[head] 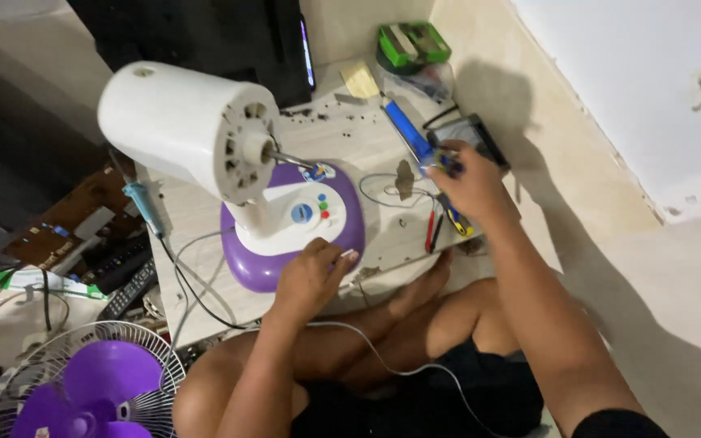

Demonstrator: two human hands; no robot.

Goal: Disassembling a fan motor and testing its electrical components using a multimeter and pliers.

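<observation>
Beyond right hand (pixel 468 182), green case (pixel 413 43) with bits

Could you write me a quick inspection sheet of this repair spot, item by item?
Surface: low pale board, dotted with dark specks.
Job's things: white fan motor housing on a purple base, grille off.
Clutter: blue tool, green box, red and black probes.
Hands: left hand rests on the base; right hand reaches a yellow-and-blue item, grip unclear.
Cables: white cord over the legs; grey wires off the board.
Surroundings: purple fan blades in grille, circuit board, remote.
</observation>
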